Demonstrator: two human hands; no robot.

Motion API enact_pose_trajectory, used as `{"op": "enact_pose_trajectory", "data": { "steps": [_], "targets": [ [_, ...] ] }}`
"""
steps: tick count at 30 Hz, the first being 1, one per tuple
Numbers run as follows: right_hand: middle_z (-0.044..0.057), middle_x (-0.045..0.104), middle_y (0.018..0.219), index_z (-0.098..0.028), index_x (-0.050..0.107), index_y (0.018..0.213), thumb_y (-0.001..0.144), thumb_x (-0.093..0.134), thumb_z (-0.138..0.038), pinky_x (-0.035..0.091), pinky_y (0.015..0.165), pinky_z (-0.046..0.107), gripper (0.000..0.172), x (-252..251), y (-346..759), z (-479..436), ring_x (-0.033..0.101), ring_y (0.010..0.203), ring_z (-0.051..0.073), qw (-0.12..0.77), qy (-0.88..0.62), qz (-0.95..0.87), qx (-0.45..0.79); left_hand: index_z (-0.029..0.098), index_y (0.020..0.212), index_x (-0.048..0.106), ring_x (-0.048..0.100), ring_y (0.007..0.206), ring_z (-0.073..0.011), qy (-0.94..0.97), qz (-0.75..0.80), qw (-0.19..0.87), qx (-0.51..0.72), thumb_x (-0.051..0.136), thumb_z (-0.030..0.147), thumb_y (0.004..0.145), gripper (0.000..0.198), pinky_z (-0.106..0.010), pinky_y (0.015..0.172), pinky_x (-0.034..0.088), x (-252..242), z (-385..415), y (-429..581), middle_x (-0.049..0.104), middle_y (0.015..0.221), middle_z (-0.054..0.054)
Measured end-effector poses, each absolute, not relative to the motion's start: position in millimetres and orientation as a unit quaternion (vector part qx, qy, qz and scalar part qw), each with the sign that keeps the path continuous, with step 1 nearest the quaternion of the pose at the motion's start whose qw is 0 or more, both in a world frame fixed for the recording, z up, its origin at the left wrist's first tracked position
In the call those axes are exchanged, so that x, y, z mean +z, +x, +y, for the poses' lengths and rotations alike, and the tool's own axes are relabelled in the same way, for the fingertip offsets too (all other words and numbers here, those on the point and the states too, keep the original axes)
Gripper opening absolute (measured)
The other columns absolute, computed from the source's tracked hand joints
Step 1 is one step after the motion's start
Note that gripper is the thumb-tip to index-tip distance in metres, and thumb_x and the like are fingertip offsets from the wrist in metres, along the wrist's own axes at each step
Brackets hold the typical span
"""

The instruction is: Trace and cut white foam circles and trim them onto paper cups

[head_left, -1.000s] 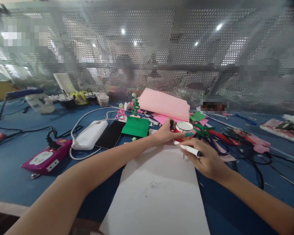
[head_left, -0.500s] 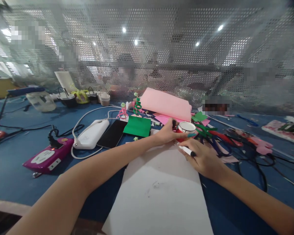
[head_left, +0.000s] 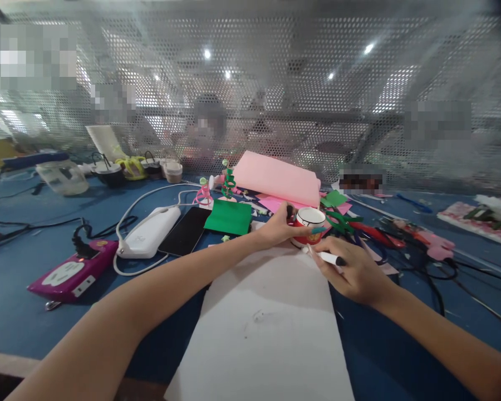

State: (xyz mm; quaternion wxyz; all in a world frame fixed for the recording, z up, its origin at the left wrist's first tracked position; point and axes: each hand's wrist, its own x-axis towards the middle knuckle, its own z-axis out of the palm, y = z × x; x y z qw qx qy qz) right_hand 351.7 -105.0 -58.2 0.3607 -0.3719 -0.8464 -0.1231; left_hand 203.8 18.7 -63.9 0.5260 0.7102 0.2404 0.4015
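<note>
Right of the frame's centre, my left hand (head_left: 280, 224) grips the red cup (head_left: 309, 237) by its left side — a small black piece (head_left: 290, 211) shows there too. My right hand (head_left: 354, 271), just lower right, pinches a white marker (head_left: 330, 258) — near the top edge of the white sheet (head_left: 271, 317).

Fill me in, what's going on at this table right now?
A person is working bare-handed at a blue table. The left hand holds a red cup at its side, while the right hand grips a white marker close to the cup's base; whether it touches the cup isn't clear. A white sheet lies in front of the person, with green paper and a phone to its left.
</note>
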Motion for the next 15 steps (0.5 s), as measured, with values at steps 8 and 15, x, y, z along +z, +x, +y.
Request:
{"op": "enact_pose_trajectory", "data": {
  "steps": [8, 15],
  "targets": [
    [0.001, 0.062, 0.067, -0.022, 0.054, 0.084, 0.086, 0.051, -0.020, 0.043, 0.052, 0.026, 0.004, -57, 372, -104, 0.059, 0.055, 0.014, 0.420, -0.387, -0.809, -0.141, 0.019, 0.079, 0.036, 0.037, 0.067, -0.0089, 0.722, 0.247, 0.511, 0.396, 0.082, 0.037, 0.060, 0.053, -0.028, 0.061, 0.036, -65, 21, 204, 0.037, 0.075, 0.005],
    [-0.006, 0.049, 0.048, -0.020, 0.055, 0.081, 0.086, 0.060, -0.039, 0.033, 0.038, 0.025, 0.021, -50, 390, -80, 0.042, 0.035, 0.009, 0.691, -0.486, -0.535, 0.016, 0.021, 0.077, 0.036, 0.043, 0.071, -0.0124, 0.722, 0.264, 0.505, 0.392, 0.083, 0.042, 0.058, 0.055, -0.032, 0.065, 0.041, -67, 24, 203, 0.042, 0.077, 0.002]
  ]
}}
